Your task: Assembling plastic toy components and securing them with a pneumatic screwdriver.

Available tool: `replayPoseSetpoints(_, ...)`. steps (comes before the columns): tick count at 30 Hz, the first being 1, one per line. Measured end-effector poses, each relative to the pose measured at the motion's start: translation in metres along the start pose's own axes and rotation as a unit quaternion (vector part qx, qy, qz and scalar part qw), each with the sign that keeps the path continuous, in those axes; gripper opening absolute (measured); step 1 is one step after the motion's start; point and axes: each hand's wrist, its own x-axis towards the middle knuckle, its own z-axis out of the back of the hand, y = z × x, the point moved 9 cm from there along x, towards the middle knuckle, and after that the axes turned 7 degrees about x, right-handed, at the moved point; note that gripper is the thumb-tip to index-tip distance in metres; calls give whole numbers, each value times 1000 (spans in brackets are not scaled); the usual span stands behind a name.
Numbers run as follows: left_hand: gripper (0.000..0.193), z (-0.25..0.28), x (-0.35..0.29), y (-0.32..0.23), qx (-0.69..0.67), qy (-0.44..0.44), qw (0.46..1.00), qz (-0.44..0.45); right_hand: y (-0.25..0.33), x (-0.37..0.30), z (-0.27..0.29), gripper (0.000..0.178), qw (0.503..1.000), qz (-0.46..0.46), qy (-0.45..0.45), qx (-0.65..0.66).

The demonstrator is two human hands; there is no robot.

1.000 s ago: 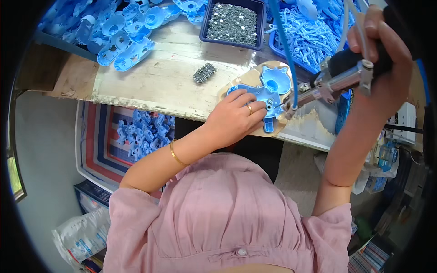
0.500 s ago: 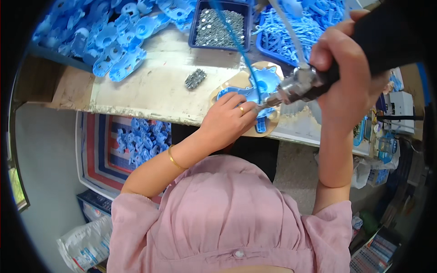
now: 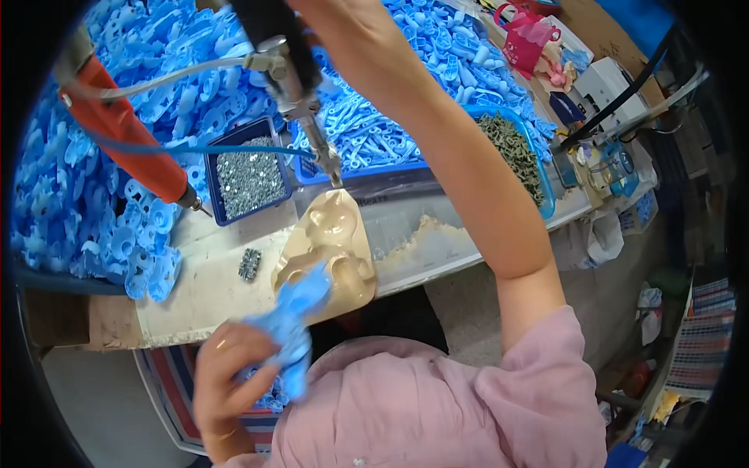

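My left hand [image 3: 234,366] is closed around the edge of a light-blue molded plastic part [image 3: 292,331], held up over the table's front edge and blurred by motion. Beneath and beyond that part lies a beige shaped holding block [image 3: 339,234], its hollows showing. At the top edge, my right hand [image 3: 324,19] is on the black body of a power screwdriver [image 3: 292,86]; its fingers are largely cut off or hidden. The metal tip of this tool points down at the block's far end. A small pile of screws [image 3: 249,264] rests left of the block.
A dark-blue tray [image 3: 287,175] of small metal pieces stands beyond the block. Left of it hangs an orange-red screwdriver [image 3: 129,129]. Blue plastic parts [image 3: 168,47] heap up at the back left. A light-blue tray [image 3: 548,199] of screws stands right; a striped bin [image 3: 168,413] sits below the table.
The blue part has left the block, and my left hand has carried it left and toward me. My right hand has gone up and left with the screwdriver. The view has shifted.
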Motion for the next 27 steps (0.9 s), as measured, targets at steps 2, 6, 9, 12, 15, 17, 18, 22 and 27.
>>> replayPoseSetpoints(2, 16, 40, -40, 0, 50, 17, 995, 82, -27, -21, 49, 32, 996, -67, -48, -36)
replayPoseSetpoints(6, 37, 62, -113, 33, 237, 112, 931, 254, -74, -78, 261, 32, 784, -103, -67, -608)
replayPoseSetpoints(9, 51, 65, -116, 39, 276, 79, 901, 327, -90, -106, 338, 34, 576, -177, -98, -792)
replayPoseSetpoints(12, 56, 45, -69, 41, 210, 65, 937, 271, -117, -121, 387, 38, 544, -231, 39, -806)
replayPoseSetpoints(15, 49, 8, 0, 23, 177, 110, 968, 138, -99, -116, 392, 39, 550, -275, 57, -787)
replayPoseSetpoints(17, 46, -13, 31, 5, 139, 142, 979, 41, -82, -116, 378, 40, 653, -324, 55, -683)
replayPoseSetpoints(18, 47, -22, 45, 7, 110, 125, 986, 25, -68, -120, 366, 40, 734, -366, 51, -570)
replayPoseSetpoints(22, 51, -62, 108, -16, 97, -4, 991, -90, -32, -148, 183, 43, 842, -475, 186, -178)
replayPoseSetpoints(27, 44, -110, 131, -17, 16, -47, 986, -156, -16, -184, 64, 45, 826, -458, 326, -41)
